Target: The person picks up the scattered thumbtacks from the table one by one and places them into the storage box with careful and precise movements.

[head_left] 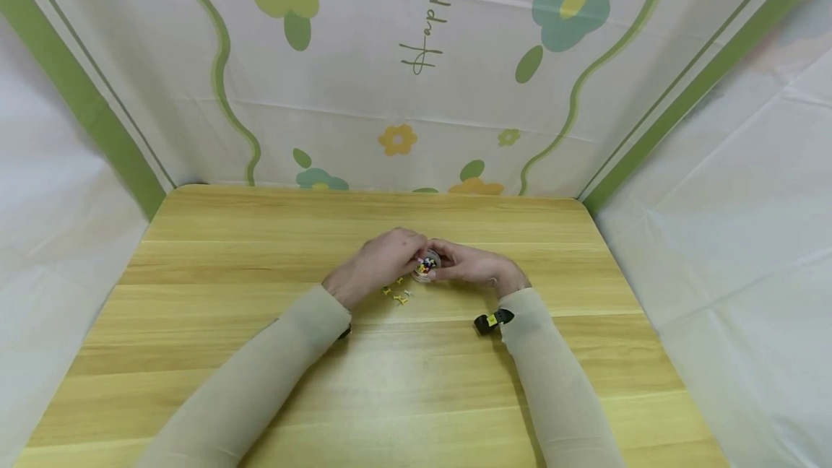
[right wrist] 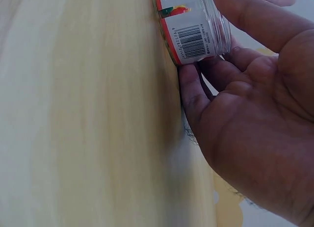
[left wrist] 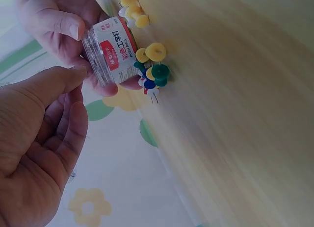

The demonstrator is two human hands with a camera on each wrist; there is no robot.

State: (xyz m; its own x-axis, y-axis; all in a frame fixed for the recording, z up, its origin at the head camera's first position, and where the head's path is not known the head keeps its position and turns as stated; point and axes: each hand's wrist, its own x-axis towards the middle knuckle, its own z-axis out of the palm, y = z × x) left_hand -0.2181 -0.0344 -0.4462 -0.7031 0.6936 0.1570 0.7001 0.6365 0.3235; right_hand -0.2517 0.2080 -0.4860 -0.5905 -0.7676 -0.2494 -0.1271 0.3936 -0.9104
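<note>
Sitting pinched between right fingers (right wrist: 195,92): clear jar (left wrist: 110,53), left fingers (left wrist: 73,129) pressed together beside it.

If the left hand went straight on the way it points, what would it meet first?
Probably the clear jar, at its rim; the right hand holding it is close too, and depth is unclear.

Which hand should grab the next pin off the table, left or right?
Probably the left hand: it's nearer the loose yellow push pins on the table. The right hand looks busy, its fingers wrapped around the jar.
</note>
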